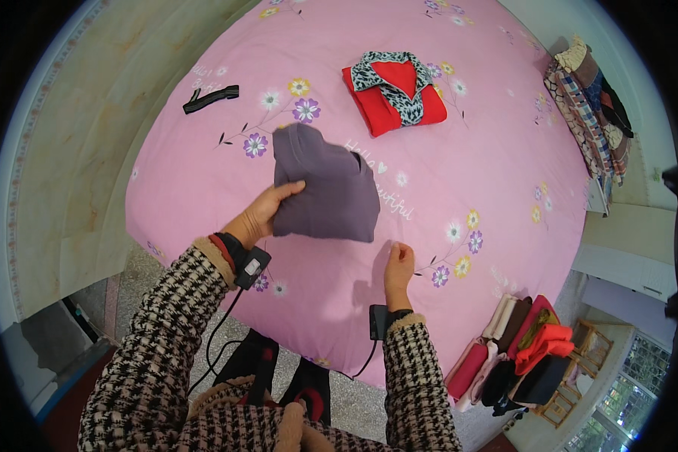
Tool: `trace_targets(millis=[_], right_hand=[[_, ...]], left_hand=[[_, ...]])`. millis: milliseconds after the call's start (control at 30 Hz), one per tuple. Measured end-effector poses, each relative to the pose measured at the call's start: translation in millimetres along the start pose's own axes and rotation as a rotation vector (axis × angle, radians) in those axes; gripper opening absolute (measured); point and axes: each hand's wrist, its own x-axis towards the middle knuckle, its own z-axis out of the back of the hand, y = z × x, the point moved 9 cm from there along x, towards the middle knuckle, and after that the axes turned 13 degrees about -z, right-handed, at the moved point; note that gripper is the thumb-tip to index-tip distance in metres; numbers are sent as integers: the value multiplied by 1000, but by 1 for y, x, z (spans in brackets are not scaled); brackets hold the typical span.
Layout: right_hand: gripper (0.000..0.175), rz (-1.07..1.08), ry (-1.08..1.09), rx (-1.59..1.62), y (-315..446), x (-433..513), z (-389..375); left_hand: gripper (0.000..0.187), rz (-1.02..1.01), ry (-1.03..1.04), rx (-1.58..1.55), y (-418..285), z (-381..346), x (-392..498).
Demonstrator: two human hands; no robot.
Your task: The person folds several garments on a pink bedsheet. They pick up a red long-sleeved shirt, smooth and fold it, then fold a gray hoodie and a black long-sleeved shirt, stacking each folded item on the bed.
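My left hand [265, 212] grips the left edge of a folded grey-purple garment [327, 189], its thumb lying on top of the cloth. Over the pink floral bedspread [316, 299], the garment has a rounded upper edge and a fold along its top. To its lower right is my right hand [400, 263], apart from the cloth, with its fingers curled together and nothing visible in them. A folded red garment with a black-and-white patterned collar [395, 93] lies on the bed beyond. A black striped strap [212, 99] lies at the upper left.
Several folded clothes [469, 370] are stacked by the bed's lower right corner, near a wooden chair [590, 350]. Folded patterned bedding [587, 113] is piled at the far right. Black cables [209, 344] run from devices on both wrists. A pale wall stands at the left.
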Motion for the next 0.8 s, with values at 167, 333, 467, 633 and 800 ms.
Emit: trace_targets(millis=[167, 333, 467, 633, 800], right_hand=[[42, 426, -293, -295, 36, -4, 15], [43, 439, -69, -25, 75, 0, -5], [43, 126, 292, 318, 103, 34, -33], [49, -101, 542, 608, 171, 85, -75], [59, -212, 641, 916, 221, 112, -94]], left_hand=[[38, -174, 61, -21, -50, -25, 10], [40, -358, 106, -21, -94, -34, 13], [46, -437, -124, 135, -91, 14, 16], [62, -317, -252, -16, -55, 70, 10], [74, -454, -307, -63, -46, 92, 15]])
